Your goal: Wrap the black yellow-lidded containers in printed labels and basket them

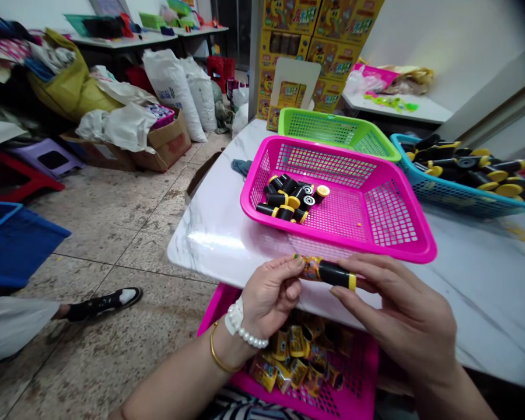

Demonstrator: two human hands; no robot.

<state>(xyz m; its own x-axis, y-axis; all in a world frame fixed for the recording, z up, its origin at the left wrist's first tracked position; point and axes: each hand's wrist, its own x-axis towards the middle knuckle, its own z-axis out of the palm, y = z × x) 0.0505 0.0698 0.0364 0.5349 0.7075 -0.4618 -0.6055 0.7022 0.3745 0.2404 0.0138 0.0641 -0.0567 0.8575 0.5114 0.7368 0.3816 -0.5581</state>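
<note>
Above the table's front edge, my left hand (276, 291) pinches a yellow printed wrapper sleeve (310, 268) between thumb and fingers. The sleeve meets a black cylinder with a yellow end (336, 274), and the two line up end to end. My right hand (402, 309) grips the cylinder's yellow-ended side with thumb and fingertips. Whether the cylinder sits inside the sleeve, I cannot tell. Behind my hands, a pink basket (402, 227) holds several black cylinders (284, 198) with yellow ends. Below, a lower pink basket (354, 396) holds several pieces in yellow printed wrappers (297, 341).
A green basket (336, 125) stands behind the pink one. To the right, a blue basket (455, 195) is piled with black-and-yellow cylinders. Printed yellow boxes (336, 58) are stacked at the back. On the left are a blue bin (21, 245) and another person's foot (109, 303).
</note>
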